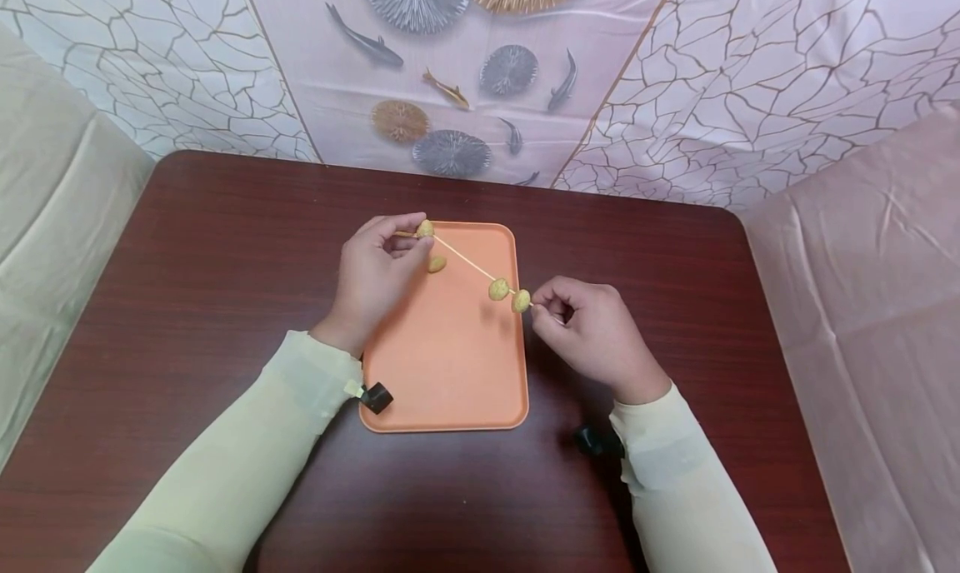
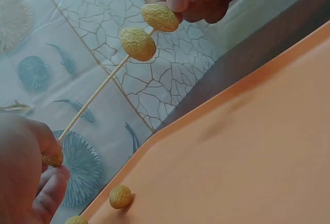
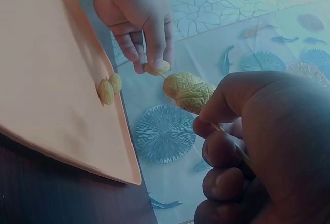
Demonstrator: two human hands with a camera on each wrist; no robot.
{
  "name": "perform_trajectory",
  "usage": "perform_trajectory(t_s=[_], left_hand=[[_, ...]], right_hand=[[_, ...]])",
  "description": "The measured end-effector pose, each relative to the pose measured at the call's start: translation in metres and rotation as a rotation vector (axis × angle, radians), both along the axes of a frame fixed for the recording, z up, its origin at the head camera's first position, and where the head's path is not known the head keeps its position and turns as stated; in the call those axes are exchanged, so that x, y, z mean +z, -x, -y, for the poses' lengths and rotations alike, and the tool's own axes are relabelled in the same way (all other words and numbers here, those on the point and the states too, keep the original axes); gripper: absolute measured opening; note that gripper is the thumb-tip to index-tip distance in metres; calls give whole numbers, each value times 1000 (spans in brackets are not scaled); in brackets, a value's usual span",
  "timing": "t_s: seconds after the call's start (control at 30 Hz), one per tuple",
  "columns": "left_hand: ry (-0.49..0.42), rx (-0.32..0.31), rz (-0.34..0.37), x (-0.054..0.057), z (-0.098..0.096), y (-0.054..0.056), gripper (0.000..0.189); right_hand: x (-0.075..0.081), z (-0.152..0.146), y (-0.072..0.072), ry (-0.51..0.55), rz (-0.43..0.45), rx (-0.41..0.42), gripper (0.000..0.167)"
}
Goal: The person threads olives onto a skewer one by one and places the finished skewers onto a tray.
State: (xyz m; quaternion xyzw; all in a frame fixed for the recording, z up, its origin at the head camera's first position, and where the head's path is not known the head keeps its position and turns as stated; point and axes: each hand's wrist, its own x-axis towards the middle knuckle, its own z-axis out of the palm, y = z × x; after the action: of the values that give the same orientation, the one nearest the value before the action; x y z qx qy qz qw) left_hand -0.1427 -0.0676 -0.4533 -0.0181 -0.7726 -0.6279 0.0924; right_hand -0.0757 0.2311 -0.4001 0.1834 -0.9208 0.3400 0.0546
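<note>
A thin wooden skewer (image 1: 467, 261) slants above an orange tray (image 1: 450, 390), between both hands. Two wrinkled yellow-green fruits, one nearer the middle (image 1: 498, 289) and one farther right (image 1: 521, 301), are threaded side by side near its right end. My right hand (image 1: 592, 327) pinches the stick just behind them, the other fingers curled. With thumb and fingertips, my left hand (image 1: 378, 265) holds a third fruit (image 1: 425, 228) where the stick's far end meets it; how deep the stick goes is hidden. Two loose fruits, one in front (image 3: 105, 91) and one behind (image 3: 116, 82), lie at the tray's far edge.
The tray lies on a dark red-brown table (image 1: 225, 248). Patterned cloth (image 1: 465, 73) hangs behind the table, and plain pale cloth (image 1: 885, 290) hangs at the sides. A small black device (image 1: 377, 398) is on the left wrist, over the tray's near-left corner.
</note>
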Motion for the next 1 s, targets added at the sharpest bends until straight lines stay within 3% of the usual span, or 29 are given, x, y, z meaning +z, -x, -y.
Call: perform_trajectory(t_s=[0.13, 0.4, 1.0], left_hand=[[58, 13, -24, -1, -1, 0, 33], [151, 11, 5, 1, -1, -2, 33], [104, -24, -1, 2, -6, -6, 30]], right_hand=[[0, 1, 0, 1, 5, 2, 12], [0, 2, 0, -6, 22, 9, 13], [-1, 6, -2, 19, 47, 6, 12]])
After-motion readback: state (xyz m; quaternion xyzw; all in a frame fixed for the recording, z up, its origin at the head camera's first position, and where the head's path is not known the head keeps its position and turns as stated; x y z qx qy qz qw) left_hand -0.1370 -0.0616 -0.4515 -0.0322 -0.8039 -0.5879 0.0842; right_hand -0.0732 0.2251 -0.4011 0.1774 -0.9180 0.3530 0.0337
